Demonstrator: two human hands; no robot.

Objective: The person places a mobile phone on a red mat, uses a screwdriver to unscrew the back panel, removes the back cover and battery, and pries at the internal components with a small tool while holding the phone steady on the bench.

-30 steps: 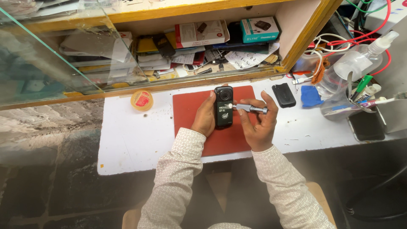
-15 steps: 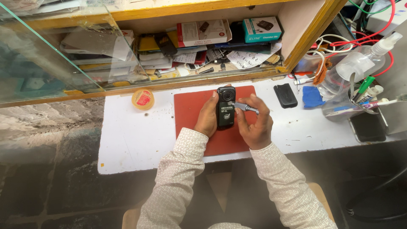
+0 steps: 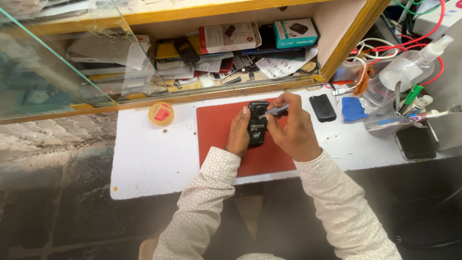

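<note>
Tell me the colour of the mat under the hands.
Red; the mat shows best in the head view.

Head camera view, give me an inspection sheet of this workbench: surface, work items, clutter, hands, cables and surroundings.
Surface: white worktop, speckled, with a red mat in the middle.
Work items: small black device held over the mat; grey tool tip at the device's upper end.
Clutter: round yellow tin, second black device, blue cloth, clear spray bottle, holder of pens.
Hands: left hand grips the device's side; right hand holds the tool in its fingers.
Cables: red and white cables at the right rear.
Surroundings: wooden shelf packed with boxes and papers; glass pane on the left.
</note>
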